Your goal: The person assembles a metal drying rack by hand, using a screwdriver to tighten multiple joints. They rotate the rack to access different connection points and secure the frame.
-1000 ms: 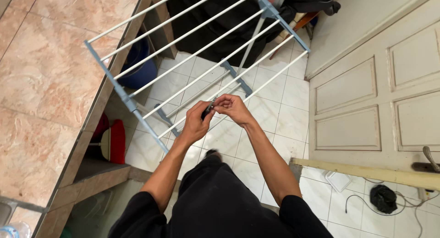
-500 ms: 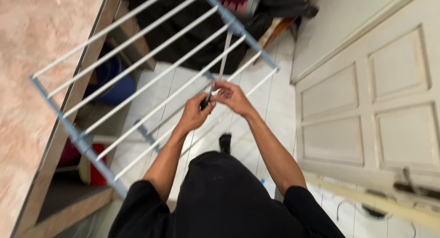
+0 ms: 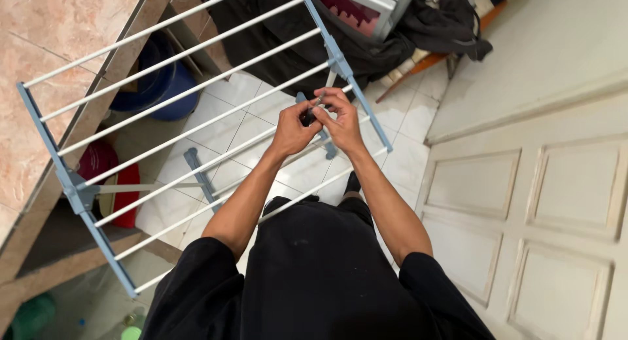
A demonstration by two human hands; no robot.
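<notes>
Drying rack [image 3: 196, 127], white rails in a blue frame, spans the view from 8 o'clock up to 1 o'clock above the tiled floor [image 3: 405, 160]. Panelled door [image 3: 556, 202] at 3 o'clock. Dark clothes heap [image 3: 275, 26] at 12 o'clock. Left hand [image 3: 292, 129] and right hand [image 3: 339, 117] meet over the rack's far rails, fingers pressed together, both pinching a small dark clip [image 3: 309, 114] between them.

The person wears a plain black short-sleeved shirt [image 3: 314, 274]; both forearms are bare, and neither wrist carries a watch or band.
</notes>
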